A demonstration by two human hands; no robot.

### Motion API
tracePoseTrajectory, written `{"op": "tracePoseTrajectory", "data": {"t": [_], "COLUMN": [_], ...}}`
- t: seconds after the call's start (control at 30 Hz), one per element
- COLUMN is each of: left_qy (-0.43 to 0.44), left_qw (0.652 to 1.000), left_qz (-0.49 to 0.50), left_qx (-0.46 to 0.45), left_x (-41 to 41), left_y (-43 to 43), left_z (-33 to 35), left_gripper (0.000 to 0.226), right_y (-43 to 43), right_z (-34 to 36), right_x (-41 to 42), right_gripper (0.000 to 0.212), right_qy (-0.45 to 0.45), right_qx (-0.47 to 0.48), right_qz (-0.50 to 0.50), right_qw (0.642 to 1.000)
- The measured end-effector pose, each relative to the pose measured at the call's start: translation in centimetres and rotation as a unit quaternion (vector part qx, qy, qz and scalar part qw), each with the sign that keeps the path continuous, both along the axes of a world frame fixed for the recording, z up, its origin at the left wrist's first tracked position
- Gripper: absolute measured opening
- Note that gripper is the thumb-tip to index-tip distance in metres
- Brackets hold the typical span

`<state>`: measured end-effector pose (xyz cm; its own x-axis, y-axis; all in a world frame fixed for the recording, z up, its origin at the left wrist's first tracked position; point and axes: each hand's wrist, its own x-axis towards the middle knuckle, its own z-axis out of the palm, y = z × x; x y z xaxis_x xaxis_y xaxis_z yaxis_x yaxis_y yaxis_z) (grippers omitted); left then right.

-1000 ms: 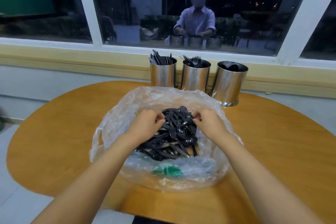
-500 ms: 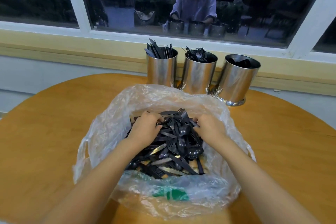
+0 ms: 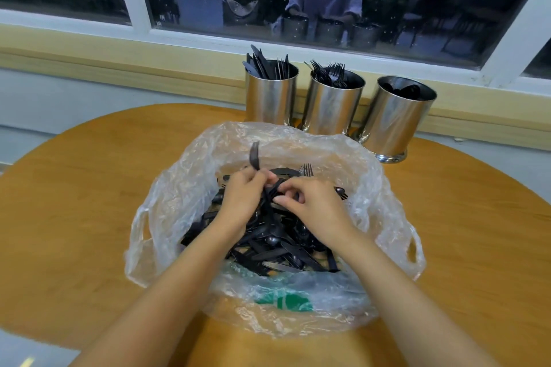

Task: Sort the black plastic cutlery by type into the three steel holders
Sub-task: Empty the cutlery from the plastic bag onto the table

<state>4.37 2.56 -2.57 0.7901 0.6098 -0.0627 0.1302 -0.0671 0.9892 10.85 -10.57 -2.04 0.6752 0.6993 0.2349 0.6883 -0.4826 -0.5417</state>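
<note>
1. Whereas half a second ago the hands worked apart in the cutlery pile (image 3: 268,241), they now meet at its far side, and a small bunch (image 3: 269,192) of black handles has come up out of the heap, one curved end poking above the left knuckles.
2. Meaning: picking is done for this round. The next move is likely a transfer, but the type is hard to read from the raised end.
3. Left hand (image 3: 243,197): forearm reaches in from low left, grip closed round the bunch.
4. Right hand (image 3: 310,202): palm down, thumb and forefinger pinch the same bunch, other fingers curled.
5. Most of the pile sits in the clear bag (image 3: 179,188) on the desk (image 3: 74,202), so lots is left to sort.
6. Behind the bag stand the knife holder (image 3: 271,95), the fork holder (image 3: 332,101) and the spoon holder (image 3: 398,116), all part filled.
</note>
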Motion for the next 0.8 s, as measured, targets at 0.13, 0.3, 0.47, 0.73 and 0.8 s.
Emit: {"op": "tracePoseTrajectory", "data": {"t": [0.13,0.3,0.47,0.73,0.8], "left_qy": [0.015,0.107,0.224,0.227,0.242], "left_qw": [0.999,0.964,0.898,0.893,0.88], "left_qz": [0.006,-0.044,-0.072,-0.064,-0.097], "left_qx": [-0.045,0.238,0.373,0.384,0.397], "left_x": [-0.4,0.0,0.0,-0.5,-0.4], "left_y": [2.0,2.8,2.5,3.2,3.6], "left_z": [0.3,-1.3,-2.7,-3.5,-3.4], "left_gripper": [0.023,0.019,0.076,0.101,0.113], "right_y": [-1.2,-0.4,0.6,0.1,0.1], "right_z": [-0.5,-1.0,-1.8,-2.4,-2.2], "right_x": [1.6,0.8,0.8,1.5,1.8], "right_gripper": [0.067,0.122,0.117,0.064,0.07], "right_qy": [0.032,0.107,0.065,-0.039,-0.021], "right_qx": [-0.056,-0.198,-0.233,-0.227,-0.219], "right_qz": [-0.1,-0.093,-0.102,-0.106,-0.083], "right_qw": [0.993,0.97,0.965,0.967,0.972]}}
